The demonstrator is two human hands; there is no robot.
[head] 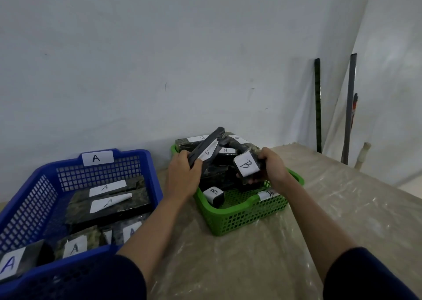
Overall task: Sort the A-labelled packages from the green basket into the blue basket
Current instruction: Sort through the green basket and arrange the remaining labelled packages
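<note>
The green basket (249, 215) stands at the table's middle, piled with dark packages, most showing white B labels. My left hand (182, 176) grips a long flat dark package (206, 147), tilted up above the basket; its white label cannot be read clearly. My right hand (271, 165) holds a small dark package with a B label (246, 165) over the basket's right side. Another B package (214, 195) lies at the basket's front. The blue basket (45, 176), tagged A, sits to the left and holds several A-labelled packages (107, 200).
A white wall runs close behind both baskets. The table (296, 242) is covered with crinkled clear plastic and stretches right and forward. Dark poles (317, 105) lean in the back right corner, beyond the table edge.
</note>
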